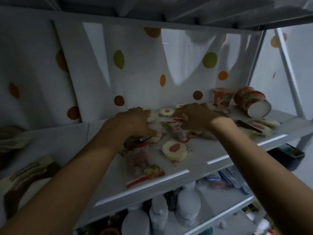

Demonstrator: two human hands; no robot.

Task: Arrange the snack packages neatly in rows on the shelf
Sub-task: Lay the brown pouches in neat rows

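A colourful packet (145, 173) lay at the front lip of the white shelf (211, 146), where a brushing forearm could likely knock it onto the bottles (188, 206) below. Behind it sat a round cake packet (174, 150). The left hand (133, 122) curled over a dark packet (137, 140), its grip unclear; the right hand (194, 119) pinched a red-and-white packet (174, 123). The snack packages lay scattered, not in rows. At the back, a tipped cup (250, 103) looked free to roll.

We see bare shelf (225, 146) front-right w/ room to pass; snack packs (174, 150) clutter mid-shelf, cups (221, 97) block the back-right corner.
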